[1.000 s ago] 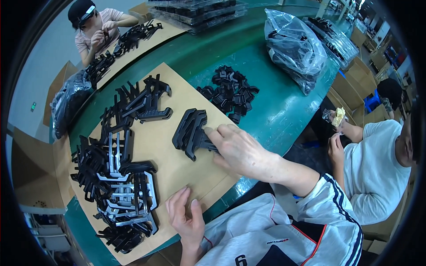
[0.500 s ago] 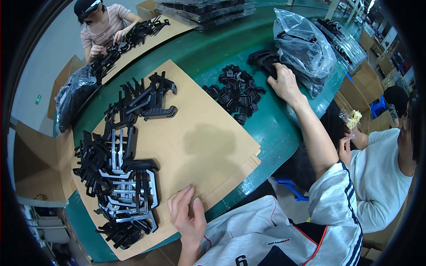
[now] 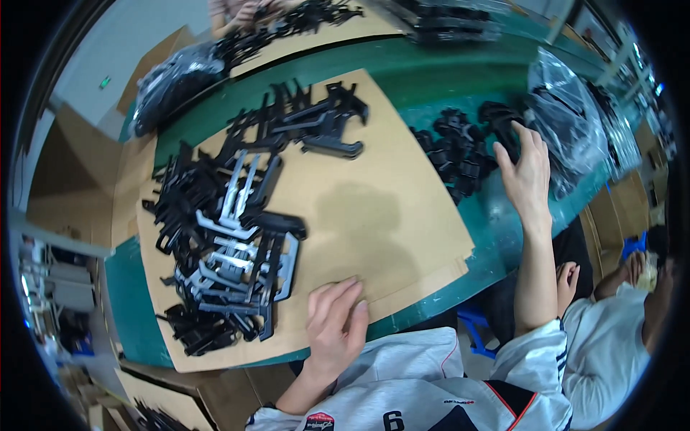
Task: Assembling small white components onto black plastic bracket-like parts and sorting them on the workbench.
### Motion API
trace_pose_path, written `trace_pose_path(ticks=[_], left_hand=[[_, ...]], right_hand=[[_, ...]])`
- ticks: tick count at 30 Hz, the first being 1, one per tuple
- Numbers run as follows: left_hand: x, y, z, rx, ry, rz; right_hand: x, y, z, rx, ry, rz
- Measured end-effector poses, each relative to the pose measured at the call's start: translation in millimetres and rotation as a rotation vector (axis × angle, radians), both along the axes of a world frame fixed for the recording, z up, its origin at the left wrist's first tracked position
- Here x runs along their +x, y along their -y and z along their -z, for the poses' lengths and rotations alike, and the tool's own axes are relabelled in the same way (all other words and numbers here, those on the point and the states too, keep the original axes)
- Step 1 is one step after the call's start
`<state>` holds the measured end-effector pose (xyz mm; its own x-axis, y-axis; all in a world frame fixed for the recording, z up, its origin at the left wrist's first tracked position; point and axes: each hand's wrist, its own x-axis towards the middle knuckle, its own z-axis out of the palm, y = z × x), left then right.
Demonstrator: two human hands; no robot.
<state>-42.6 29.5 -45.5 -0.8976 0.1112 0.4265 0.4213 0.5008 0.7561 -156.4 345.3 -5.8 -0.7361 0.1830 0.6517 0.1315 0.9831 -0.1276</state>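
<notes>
Clock positions refer to the centre of the cardboard sheet (image 3: 402, 248) on the green bench (image 3: 496, 237). The right hand (image 3: 530, 179) is between 2 and 3 o'clock, fingers spread and released, beside the black brackets (image 3: 497, 116) at 2 o'clock; fingertip contact cannot be determined. Small black clips (image 3: 463, 159) adjoin the brackets toward 8 o'clock. The left hand (image 3: 334, 327), near 6 o'clock, is loosely curled and unloaded. Black and silver handles (image 3: 241, 251) lie at 8 o'clock.

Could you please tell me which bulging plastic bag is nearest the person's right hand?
The clear plastic bag with dark contents, just beside the right hand; the other, a shiny dark plastic bag, lies far off at upper left.
</notes>
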Motion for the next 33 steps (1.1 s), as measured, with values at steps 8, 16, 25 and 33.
trace_pose_path(ticks=[8,16,25,33], left_hand=[[-1,-1,1,-0.002,-0.053,0.034],[-3,7,-3,0.480,0.081,0.003],[10,16,-13,0.937,0.323,-0.016],[35,31,-21,0.753,0.334,0.099]], right_hand=[[-43,131,0,-0.155,0.164,-0.719],[6,163,-10,-0.389,0.422,-0.815],[114,157,17,-0.310,0.052,-0.944],[46,50,35,-0.616,0.053,-0.183]])
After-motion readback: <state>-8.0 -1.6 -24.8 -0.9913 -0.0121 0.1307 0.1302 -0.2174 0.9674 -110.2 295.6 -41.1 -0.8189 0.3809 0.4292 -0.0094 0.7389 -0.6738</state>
